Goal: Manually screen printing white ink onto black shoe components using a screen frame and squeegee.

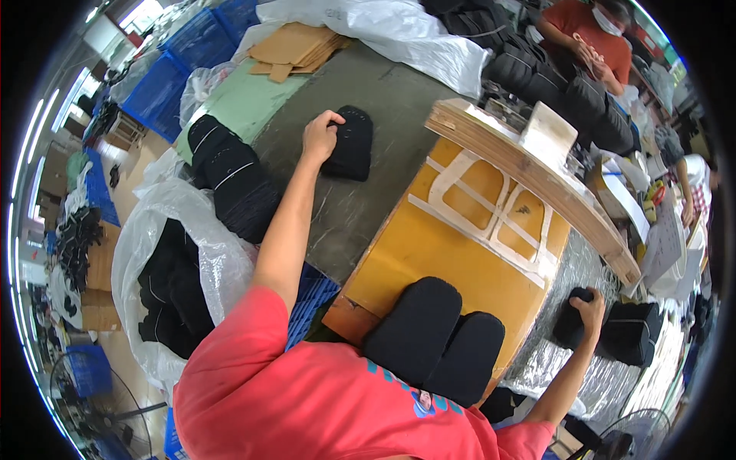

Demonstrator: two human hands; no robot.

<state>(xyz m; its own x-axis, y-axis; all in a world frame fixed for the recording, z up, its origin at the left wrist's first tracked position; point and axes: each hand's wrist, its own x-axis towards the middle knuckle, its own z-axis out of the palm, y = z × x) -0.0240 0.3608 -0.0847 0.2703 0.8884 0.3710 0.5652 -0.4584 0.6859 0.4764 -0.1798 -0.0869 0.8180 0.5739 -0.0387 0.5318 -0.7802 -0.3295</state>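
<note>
Left hand [320, 136] has its fingers clamped on a black knit piece [349, 143] mid-bench [383, 100]; right hand [590, 308] grips another black piece [571, 318]. Best lift 1 at a time, keeping piles squared.

On the table [399, 100] ahead of us our left hand [320, 135] rests on a small stack of fabric pieces [350, 143], with a longer pile [234, 180] to its left and cardboard sheets [295, 46] behind. To the right stands a slanted board [460, 253], two padded forms [437, 337] at its near edge. Right of it, our right hand [590, 310] touches what seems another piece [571, 318], beside a stack [632, 331].
</note>
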